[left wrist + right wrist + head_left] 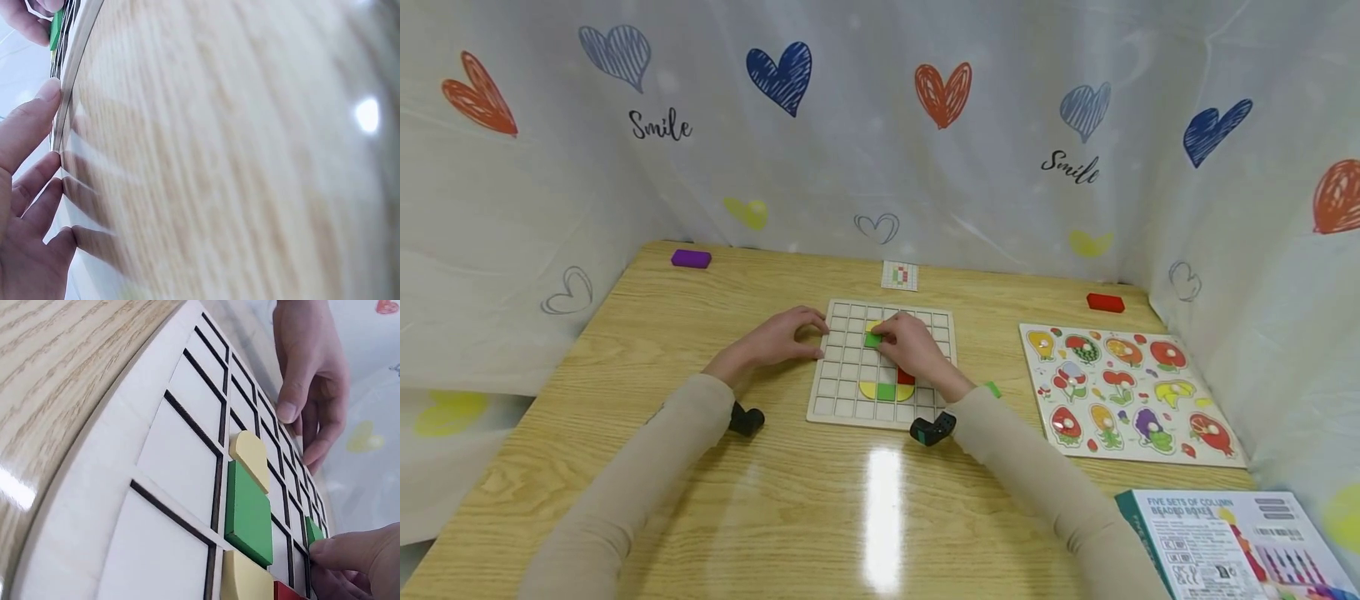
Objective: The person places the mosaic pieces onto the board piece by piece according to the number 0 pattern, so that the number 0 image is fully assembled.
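A white grid board (845,387) lies on the wooden table. My right hand (917,346) pinches a green square block (872,340) over its upper middle, against a yellow piece (873,326). Whether the block is fully seated in its cell, I cannot tell. Lower on the board, a rounded yellow piece (249,453), a green square (248,512) and another yellow piece (244,578) sit in a row, with a red piece (906,377) above the right end. My left hand (793,336) touches the board's left edge with thumb and fingertips, as the left wrist view shows.
Behind the board lies a small pattern card (899,276). A fruit puzzle board (1033,367) and a printed box (1202,542) are on the right. A purple block (691,258) lies far left, a red block (1105,302) far right. Something green (992,389) shows beside the right sleeve.
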A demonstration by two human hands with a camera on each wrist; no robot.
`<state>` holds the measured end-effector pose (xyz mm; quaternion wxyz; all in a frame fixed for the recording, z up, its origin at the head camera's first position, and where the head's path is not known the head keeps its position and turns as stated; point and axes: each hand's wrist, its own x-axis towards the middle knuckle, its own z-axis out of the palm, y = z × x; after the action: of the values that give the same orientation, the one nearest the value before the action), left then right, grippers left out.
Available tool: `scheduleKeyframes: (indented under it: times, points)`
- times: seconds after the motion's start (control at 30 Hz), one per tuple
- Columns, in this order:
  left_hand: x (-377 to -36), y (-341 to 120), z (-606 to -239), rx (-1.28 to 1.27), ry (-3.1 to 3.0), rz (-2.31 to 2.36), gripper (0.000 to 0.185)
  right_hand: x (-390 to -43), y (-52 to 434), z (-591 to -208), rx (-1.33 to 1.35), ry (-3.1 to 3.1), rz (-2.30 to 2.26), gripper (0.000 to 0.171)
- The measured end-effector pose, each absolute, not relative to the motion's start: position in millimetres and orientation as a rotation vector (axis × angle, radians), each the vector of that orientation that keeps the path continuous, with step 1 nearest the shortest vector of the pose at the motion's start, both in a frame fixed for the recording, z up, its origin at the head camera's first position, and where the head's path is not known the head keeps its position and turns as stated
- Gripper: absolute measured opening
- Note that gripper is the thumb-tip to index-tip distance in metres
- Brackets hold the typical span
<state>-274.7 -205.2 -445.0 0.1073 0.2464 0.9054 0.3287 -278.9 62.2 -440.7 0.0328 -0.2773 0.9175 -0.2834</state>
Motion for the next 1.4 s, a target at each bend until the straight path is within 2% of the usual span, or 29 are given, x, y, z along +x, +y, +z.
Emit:
scheduleKeyframes:
  times: [0.97, 1.17, 1.4]
  points:
    - [-276.1, -204.9, -446.6, 0.736, 2.68, 0.947, 0.038, -276.4, 63.3, -441.0, -0.802, 2.81, -0.923, 0.022]
    - [-275.2, -205.8, -447.1, 0.725, 2.672, 0.957, 0.039, -268.3, 84.1, -431.3, -0.787, 2.798, -0.972, 0.023]
    - [-274.2, -205.6, -446.4, 0.723, 2.666, 0.966, 0.039, -251.2, 129.5, -427.5, -0.659, 2.782, -1.081, 0.024]
